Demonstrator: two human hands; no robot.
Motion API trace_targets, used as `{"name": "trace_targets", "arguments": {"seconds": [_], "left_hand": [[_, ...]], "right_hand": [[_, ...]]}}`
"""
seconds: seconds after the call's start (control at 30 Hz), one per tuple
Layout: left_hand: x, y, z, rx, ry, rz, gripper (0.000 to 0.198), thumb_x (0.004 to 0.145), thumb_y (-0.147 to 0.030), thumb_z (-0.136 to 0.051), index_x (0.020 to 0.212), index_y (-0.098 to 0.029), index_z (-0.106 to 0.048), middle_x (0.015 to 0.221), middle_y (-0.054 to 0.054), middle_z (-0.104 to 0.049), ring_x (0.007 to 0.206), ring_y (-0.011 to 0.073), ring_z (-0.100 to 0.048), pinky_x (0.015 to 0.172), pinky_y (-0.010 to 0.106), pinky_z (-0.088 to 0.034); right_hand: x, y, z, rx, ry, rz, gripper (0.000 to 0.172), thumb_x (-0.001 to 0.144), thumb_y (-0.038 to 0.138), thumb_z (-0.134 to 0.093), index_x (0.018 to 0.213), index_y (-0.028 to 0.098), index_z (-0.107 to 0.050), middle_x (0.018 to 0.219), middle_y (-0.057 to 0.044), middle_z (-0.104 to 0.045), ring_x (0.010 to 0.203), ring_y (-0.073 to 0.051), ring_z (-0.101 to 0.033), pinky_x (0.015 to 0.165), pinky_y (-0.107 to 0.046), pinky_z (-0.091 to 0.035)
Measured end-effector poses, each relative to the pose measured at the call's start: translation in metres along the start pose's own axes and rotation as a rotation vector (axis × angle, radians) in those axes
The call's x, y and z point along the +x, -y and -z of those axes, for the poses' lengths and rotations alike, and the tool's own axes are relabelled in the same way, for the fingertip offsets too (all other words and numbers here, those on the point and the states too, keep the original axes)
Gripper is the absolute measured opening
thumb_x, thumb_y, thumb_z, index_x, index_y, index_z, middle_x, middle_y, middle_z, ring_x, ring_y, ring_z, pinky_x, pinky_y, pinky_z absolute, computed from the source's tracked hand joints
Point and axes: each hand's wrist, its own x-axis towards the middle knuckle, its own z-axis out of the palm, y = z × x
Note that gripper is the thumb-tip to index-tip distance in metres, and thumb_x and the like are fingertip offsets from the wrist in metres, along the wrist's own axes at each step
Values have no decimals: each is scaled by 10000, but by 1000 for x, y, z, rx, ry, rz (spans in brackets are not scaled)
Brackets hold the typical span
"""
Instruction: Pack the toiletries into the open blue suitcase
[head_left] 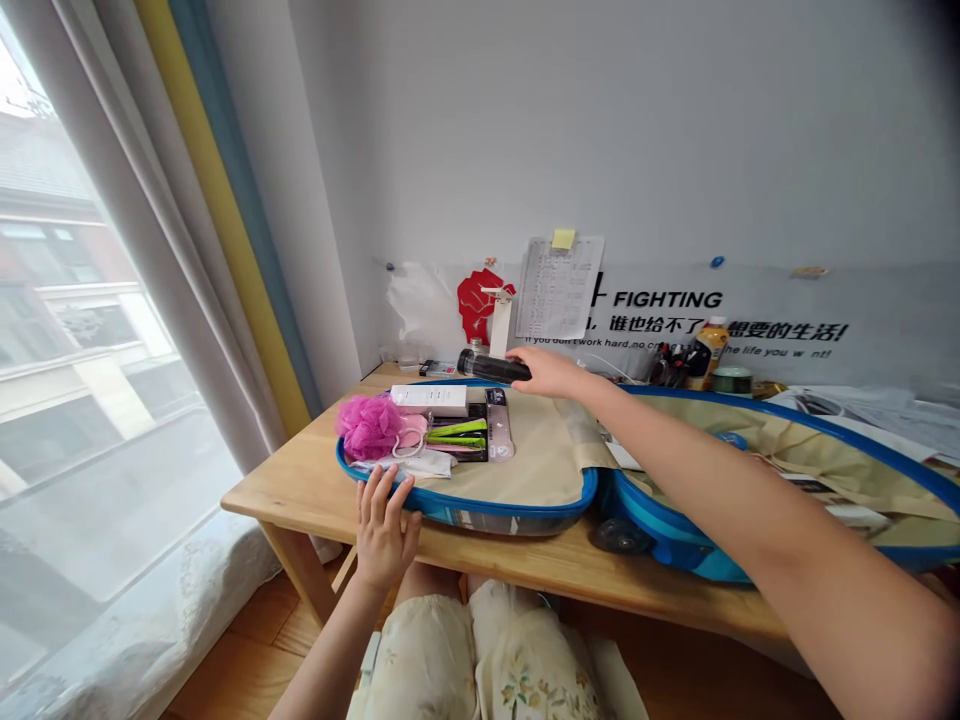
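Gripping a dark cylinder (487,367), my right hand (551,372) hovers by the far edge of the unfolded, blue-rimmed suitcase (551,455); my left hand (385,525), fingers loosely spread, lies over the near-left rim; inside, toward the left edge, I see a pink mesh puff (367,430), a white box (429,400) and lime-green items (459,432); everything rests on the table (292,480), whose left corner juts beyond the suitcase
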Motion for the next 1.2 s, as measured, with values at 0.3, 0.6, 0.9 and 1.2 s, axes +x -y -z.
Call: {"name": "trace_targets", "arguments": {"seconds": [0.3,0.6,0.9,1.2], "left_hand": [[-2,3,-2,16,0,-9,469,925,-217,-464,1392,-204,-428,1461,144,-439,1455,276,-269,1182,532,-211],[-2,2,-1,6,5,10,488,933,-228,-461,1418,-214,-405,1477,141,-427,1455,281,-271,1181,542,-225],[-3,3,-1,-11,6,17,490,935,-231,-459,1421,-220,-405,1472,135,-432,1452,285,-273,1180,546,-221],[-3,2,-1,9,17,29,476,938,-255,-456,1410,-213,-413,1464,140,-434,1448,295,-278,1176,557,-236]], "right_hand": [[68,24,-48,-28,81,43,612,801,265,-599,1398,263,-465,1419,-72,-538,1270,-275,-525,1005,-403,-455],[84,39,-69,-92,169,90,719,856,324,-556,1520,244,-293,1484,-148,-447,1316,-319,-473,1055,-514,-406],[86,45,-72,-142,185,97,805,769,197,-578,1518,306,-303,1482,-134,-454,1345,-349,-444,1078,-539,-376],[82,47,-80,-76,214,83,925,713,170,-587,1546,290,-202,1572,-105,-322,1396,-338,-374,1110,-540,-337]]}}
